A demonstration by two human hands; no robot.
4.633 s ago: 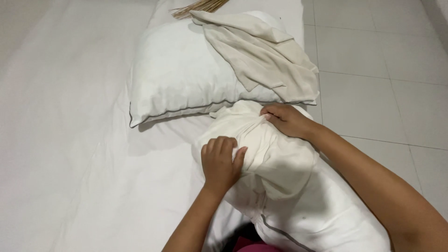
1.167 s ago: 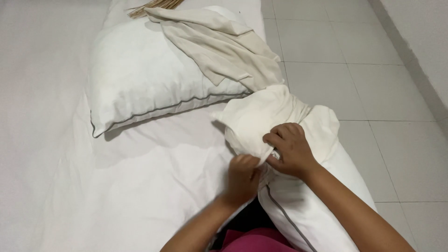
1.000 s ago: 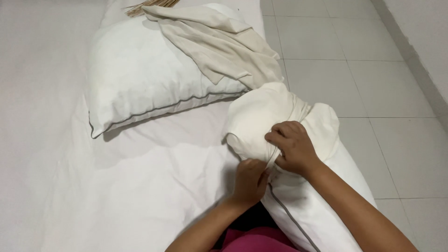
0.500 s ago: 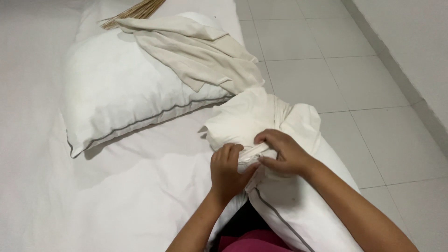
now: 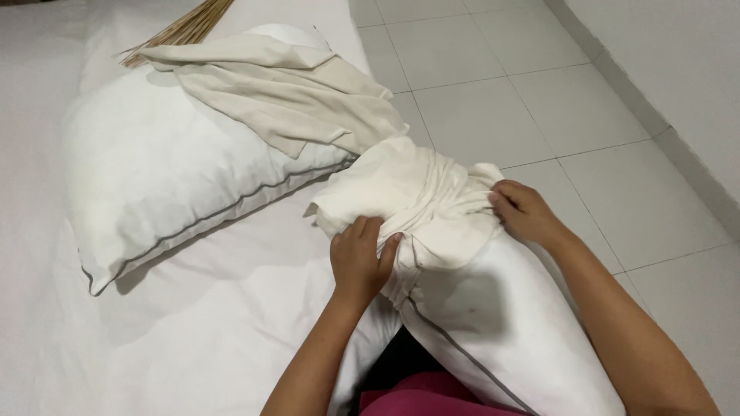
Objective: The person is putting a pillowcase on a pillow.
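A white pillow (image 5: 493, 316) with grey piping lies across my lap, its far end inside a cream pillowcase (image 5: 401, 189). My left hand (image 5: 358, 258) grips the bunched edge of the pillowcase on the pillow's left side. On the right side, my right hand (image 5: 524, 212) grips the same bunched edge. The pillowcase covers only the far end; the near part of the pillow is bare.
A second white pillow (image 5: 162, 169) lies on the white bed sheet (image 5: 193, 339) at the left, with a loose cream cloth (image 5: 285, 92) draped over it. Straw broom bristles (image 5: 181, 31) show at the top. A tiled floor (image 5: 539, 100) and wall base run along the right.
My hands, close together at the middle of the pillowcase edge half a second ago, have moved apart to the pillow's two sides. The camera has shifted right.
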